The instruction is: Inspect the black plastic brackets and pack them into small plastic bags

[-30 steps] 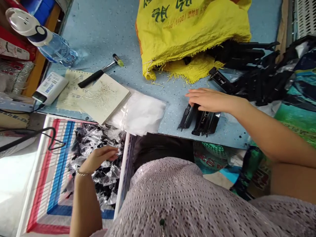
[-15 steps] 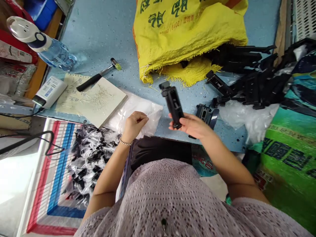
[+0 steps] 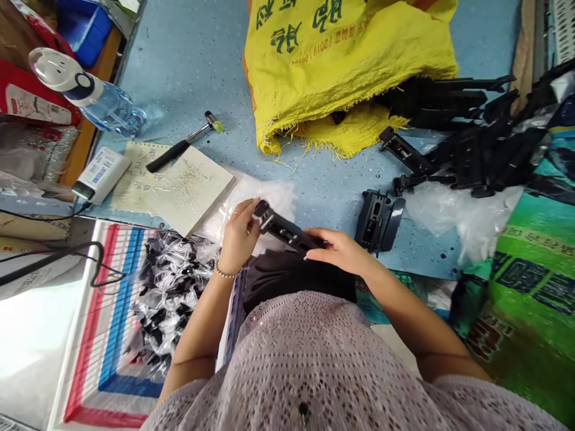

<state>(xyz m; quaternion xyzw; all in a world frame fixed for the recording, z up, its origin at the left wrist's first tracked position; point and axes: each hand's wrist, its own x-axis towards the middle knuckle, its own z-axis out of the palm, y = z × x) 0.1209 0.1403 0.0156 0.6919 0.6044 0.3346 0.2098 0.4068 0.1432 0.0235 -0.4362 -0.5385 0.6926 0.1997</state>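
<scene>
A long black plastic bracket (image 3: 290, 232), with a slotted body and a clamp-like end, is held tilted just over the table's front edge. The fingers and thumb of my right hand (image 3: 339, 251) close on its lower right end. At its upper left end my left hand (image 3: 239, 236) has its fingers closed around the tip, partly hidden. Clear plastic bags (image 3: 274, 188) lie flat under and behind the bracket. To the right of my right hand, another black bracket (image 3: 375, 218) with a curved glossy piece rests on the table.
More black brackets (image 3: 467, 155) pile up at the right, beside a yellow woven sack (image 3: 345, 72). A hammer (image 3: 179, 146), paper pad (image 3: 193, 191), white boxy device (image 3: 102, 173) and water bottle (image 3: 105, 102) sit left. Below stands a crate (image 3: 105, 359) holding bagged black parts.
My right hand has brought the bracket down and left, turning it from near upright to slanted. My left hand, over the bags before, now meets the bracket's end.
</scene>
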